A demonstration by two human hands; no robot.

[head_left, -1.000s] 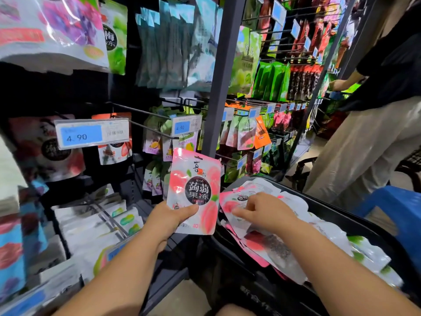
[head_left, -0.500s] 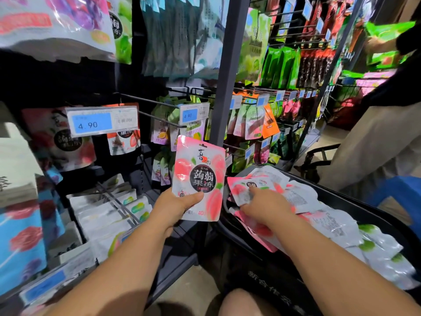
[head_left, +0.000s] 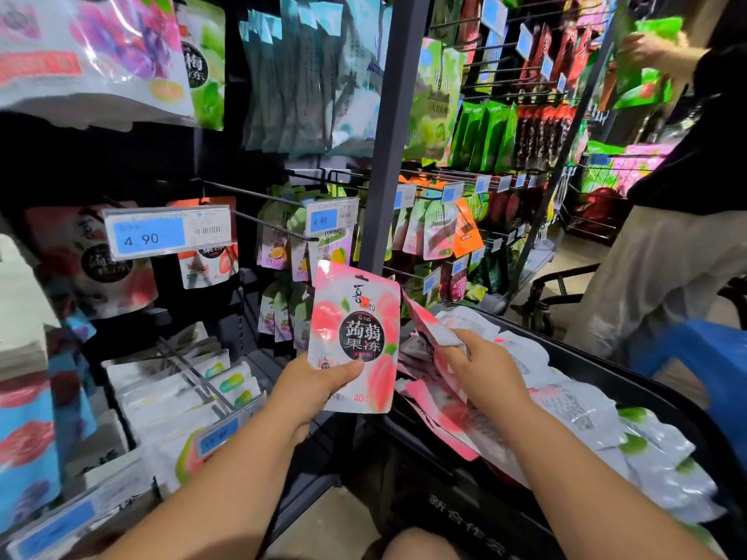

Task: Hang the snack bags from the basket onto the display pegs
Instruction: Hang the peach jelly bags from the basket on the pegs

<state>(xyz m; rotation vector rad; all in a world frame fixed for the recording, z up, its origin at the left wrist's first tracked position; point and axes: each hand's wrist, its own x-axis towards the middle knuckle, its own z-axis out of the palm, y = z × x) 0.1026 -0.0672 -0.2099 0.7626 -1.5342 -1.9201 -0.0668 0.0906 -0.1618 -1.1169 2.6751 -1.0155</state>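
"At centre frame, entry one?"

"Left hand point(head_left: 311, 388). The thumb is pressed across the front and the fingers are out of sight behind, pinching the lower corner of a pink peach bag point(head_left: 355, 337). The bag is upright, face to the camera, top edge uppermost. It is held low, I judge, so the top is free to meet a peg."

"Entry two?"

"Right hand point(head_left: 485, 369), just right of it. The fingers are curled round the upper end of a second pink bag point(head_left: 434, 331), raised partly out of the heap. One hand keeps while the other fetches, by my reading."

"Source?"

"Black basket point(head_left: 598, 363), lower right of the frame. It holds a loose pile of bags point(head_left: 574, 414), pink ones nearest the hands and white-and-green ones further right. Many remain, so there is much hanging left to do."

"Destination?"

"Wire pegs point(head_left: 258, 198), left of centre, jutting from the dark rack. One carries a price tag point(head_left: 167, 232) reading 4.90. The hung bags point(head_left: 210, 260) behind it show a similar dark round label, which marks that row as the likely home. The held bag sits below and to the right of the pegs, apart from them."

"Remainder?"

"Grey upright post point(head_left: 398, 135) behind the held bag, and fuller racks at upper right. Another person point(head_left: 667, 268) at the right edge is handling green packs point(head_left: 646, 74)."
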